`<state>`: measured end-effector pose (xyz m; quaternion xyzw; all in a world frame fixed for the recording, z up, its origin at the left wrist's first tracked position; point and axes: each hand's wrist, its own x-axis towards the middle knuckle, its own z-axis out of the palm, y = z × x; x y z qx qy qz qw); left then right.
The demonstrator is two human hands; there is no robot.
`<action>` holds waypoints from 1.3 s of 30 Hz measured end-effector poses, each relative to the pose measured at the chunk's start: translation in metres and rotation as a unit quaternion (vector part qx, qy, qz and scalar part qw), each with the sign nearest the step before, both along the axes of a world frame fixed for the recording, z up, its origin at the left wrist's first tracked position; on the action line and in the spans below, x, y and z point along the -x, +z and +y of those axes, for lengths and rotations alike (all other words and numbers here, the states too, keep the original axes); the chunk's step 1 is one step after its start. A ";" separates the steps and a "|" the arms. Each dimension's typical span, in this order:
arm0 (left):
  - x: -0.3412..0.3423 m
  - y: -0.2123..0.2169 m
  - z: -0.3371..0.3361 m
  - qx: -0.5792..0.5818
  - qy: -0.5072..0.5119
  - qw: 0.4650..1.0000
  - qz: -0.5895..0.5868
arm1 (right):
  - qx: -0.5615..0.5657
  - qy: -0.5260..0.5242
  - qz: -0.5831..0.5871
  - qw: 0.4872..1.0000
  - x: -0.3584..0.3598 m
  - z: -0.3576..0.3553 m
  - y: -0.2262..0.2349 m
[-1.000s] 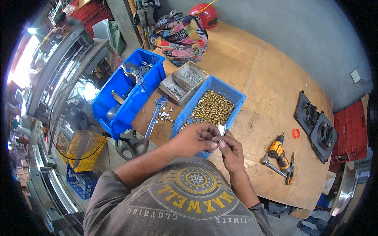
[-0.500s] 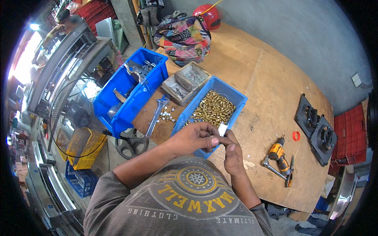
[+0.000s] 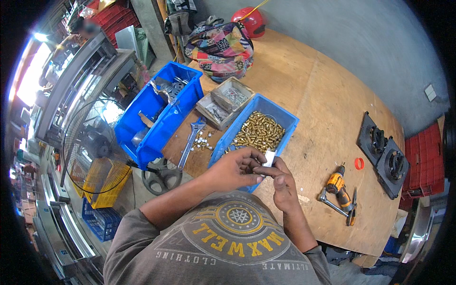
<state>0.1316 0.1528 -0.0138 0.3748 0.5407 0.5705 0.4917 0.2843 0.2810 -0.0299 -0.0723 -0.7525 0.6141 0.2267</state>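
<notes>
My two hands meet over the near end of a blue bin (image 3: 290, 127) holding many small brass fittings (image 3: 261, 133). A small flat white piece (image 3: 269, 158) stands up between the fingers of my right hand (image 3: 282, 183), which are closed around its lower part. From the left, my left hand (image 3: 233, 167) presses in with curled fingers, its fingertips against the right hand's fingers beside the white piece. Whatever lies between the left thumb and fingers is hidden. Left of the bin, an adjustable wrench (image 3: 191, 142) lies near several loose brass fittings with white ends (image 3: 203, 140).
A wooden box of small metal parts (image 3: 223, 121) and a larger blue bin (image 3: 159, 135) stand to the left. A cordless drill (image 3: 336, 183), pliers (image 3: 352, 211), an orange ring (image 3: 359, 164) and black burner-like plates (image 3: 393, 166) lie right. A fan (image 3: 97, 145) stands far left.
The fingers have shifted slightly around the white piece, and the left thumb has moved a little lower. The whole view has tilted a little; nothing else has visibly moved.
</notes>
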 end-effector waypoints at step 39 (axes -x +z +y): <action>0.006 0.012 -0.020 -0.076 0.075 0.987 0.121 | -0.059 -0.028 -0.056 0.996 0.024 -0.004 0.003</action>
